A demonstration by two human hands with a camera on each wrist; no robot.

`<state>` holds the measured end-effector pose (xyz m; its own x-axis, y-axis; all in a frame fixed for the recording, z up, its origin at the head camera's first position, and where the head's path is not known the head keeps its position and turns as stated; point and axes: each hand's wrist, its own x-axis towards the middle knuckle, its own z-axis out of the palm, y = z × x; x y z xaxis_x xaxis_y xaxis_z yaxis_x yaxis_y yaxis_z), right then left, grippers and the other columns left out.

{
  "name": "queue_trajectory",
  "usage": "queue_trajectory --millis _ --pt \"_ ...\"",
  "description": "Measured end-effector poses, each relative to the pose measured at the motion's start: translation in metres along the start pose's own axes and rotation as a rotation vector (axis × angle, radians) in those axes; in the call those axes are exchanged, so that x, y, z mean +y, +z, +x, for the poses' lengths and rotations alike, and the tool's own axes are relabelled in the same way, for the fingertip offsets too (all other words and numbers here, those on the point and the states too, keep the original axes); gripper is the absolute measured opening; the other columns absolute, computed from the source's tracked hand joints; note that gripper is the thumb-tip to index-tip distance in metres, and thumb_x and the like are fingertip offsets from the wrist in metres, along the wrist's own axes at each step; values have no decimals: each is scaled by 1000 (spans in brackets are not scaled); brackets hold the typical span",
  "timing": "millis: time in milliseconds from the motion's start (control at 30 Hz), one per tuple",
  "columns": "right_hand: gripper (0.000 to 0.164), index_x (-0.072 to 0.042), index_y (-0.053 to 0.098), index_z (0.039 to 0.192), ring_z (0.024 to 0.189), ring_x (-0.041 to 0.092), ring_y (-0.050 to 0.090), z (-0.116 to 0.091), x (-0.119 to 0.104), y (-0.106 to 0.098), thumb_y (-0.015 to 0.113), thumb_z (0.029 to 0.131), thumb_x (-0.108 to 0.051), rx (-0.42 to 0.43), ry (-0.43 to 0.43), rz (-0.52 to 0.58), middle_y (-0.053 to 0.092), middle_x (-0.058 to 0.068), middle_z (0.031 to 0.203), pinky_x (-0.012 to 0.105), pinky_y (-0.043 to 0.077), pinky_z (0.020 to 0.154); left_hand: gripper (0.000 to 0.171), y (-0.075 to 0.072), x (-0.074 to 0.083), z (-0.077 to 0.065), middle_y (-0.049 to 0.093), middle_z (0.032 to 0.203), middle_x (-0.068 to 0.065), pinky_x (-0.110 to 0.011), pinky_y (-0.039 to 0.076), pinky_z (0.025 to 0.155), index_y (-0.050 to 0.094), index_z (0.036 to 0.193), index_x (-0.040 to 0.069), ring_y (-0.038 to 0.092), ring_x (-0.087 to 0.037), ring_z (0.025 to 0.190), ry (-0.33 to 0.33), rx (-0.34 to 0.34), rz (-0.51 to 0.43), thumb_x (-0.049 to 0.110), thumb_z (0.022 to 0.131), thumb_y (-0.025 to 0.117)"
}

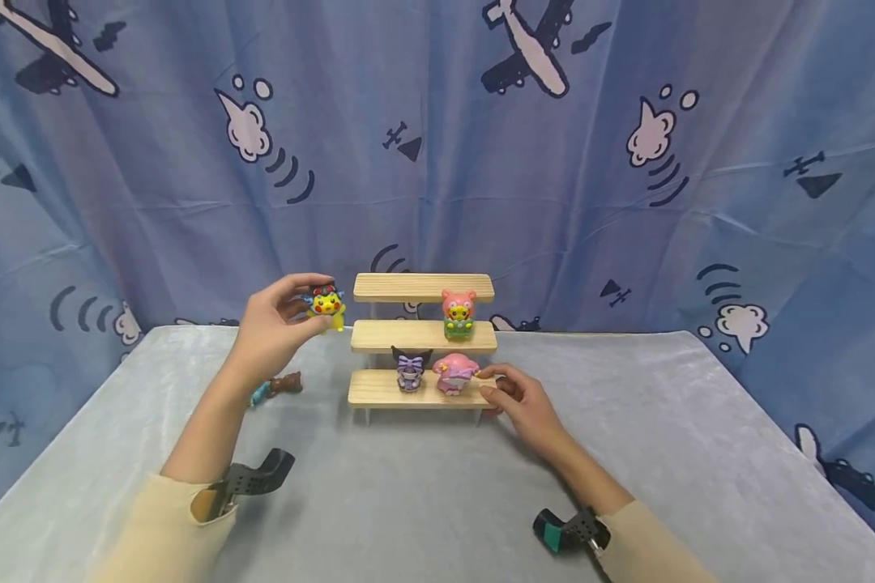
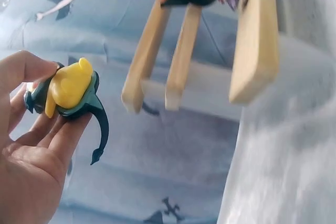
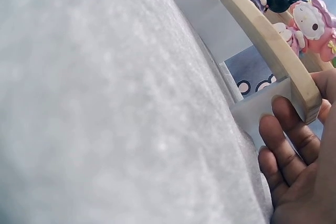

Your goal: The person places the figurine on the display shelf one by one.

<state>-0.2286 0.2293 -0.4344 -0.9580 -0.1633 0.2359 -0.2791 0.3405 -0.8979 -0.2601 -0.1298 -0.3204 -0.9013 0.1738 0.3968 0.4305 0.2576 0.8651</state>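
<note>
My left hand (image 1: 273, 324) pinches a yellow Pikachu figurine (image 1: 327, 304) between thumb and fingers, left of a three-tier wooden display stand (image 1: 379, 389). The left wrist view shows the figurine's yellow body (image 2: 72, 85) and a dark teal tail hanging down. At the other end, my right hand (image 1: 528, 409) grips the lowest shelf, with fingers (image 3: 283, 142) under its corner. On that shelf stand a purple-and-black figurine (image 1: 410, 371) and a pink figurine (image 1: 455, 374). A pink-hooded Pikachu figurine (image 1: 458, 314) stands at the right of the middle shelf.
A brown figurine with a light blue part (image 1: 284, 384) lies on the grey cloth-covered table (image 1: 394, 502), behind my left forearm. A blue curtain (image 1: 437, 162) printed with planes hangs behind the table. Each wrist wears a dark camera mount (image 1: 258, 475).
</note>
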Motion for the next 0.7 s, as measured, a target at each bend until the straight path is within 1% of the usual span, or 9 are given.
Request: queue_trajectory --millis 100,200,333,433,500,567,667,700 --pt "25 3 62 121 74 7 65 0 -1 -2 61 100 -11 10 1 -9 69 13 83 30 61 71 46 11 4 5 62 130 -14 -20 56 93 62 133 6 67 -27 120 11 -14 -24 0 88 70" --pt "26 2 61 122 74 7 65 1 -1 -2 61 100 -12 0 2 -17 68 15 84 29 61 71 47 21 8 11 63 127 -13 -21 56 95 61 133 5 67 -26 118 28 -26 -44 -2 87 70" --pt "27 1 61 123 73 7 65 3 -2 0 61 101 -14 -8 5 -25 68 14 84 29 60 72 48 34 11 19 64 125 -13 -23 59 90 61 133 3 68 -26 113 73 -68 -72 -4 87 70" --pt "26 2 61 122 72 6 64 2 -1 1 61 100 -11 -3 3 -16 67 11 82 28 60 70 48 45 14 23 63 128 -14 -23 59 84 61 134 4 69 -26 109 91 -110 -82 -2 87 70" --pt "25 3 61 121 72 6 63 2 -1 2 61 100 -10 -1 2 -9 66 9 82 28 60 70 50 51 16 25 63 129 -13 -24 59 83 60 135 7 69 -27 109 88 -126 -99 -1 86 71" --pt "25 3 61 121 72 6 64 0 -1 2 61 100 -10 -3 8 -4 66 8 81 28 60 70 52 57 18 26 63 129 -12 -25 59 84 60 136 11 69 -27 109 79 -127 -116 1 86 72" --pt "26 3 60 122 72 6 64 0 -2 3 61 100 -10 -8 13 0 66 8 81 28 60 70 53 63 20 26 63 128 -10 -28 59 88 60 136 15 68 -27 111 66 -123 -142 2 86 73" --pt "26 2 61 122 73 6 64 0 -2 3 61 100 -11 -9 16 -1 67 9 82 28 60 71 52 64 20 26 63 128 -10 -29 59 89 61 135 15 68 -27 112 61 -123 -149 3 86 73"
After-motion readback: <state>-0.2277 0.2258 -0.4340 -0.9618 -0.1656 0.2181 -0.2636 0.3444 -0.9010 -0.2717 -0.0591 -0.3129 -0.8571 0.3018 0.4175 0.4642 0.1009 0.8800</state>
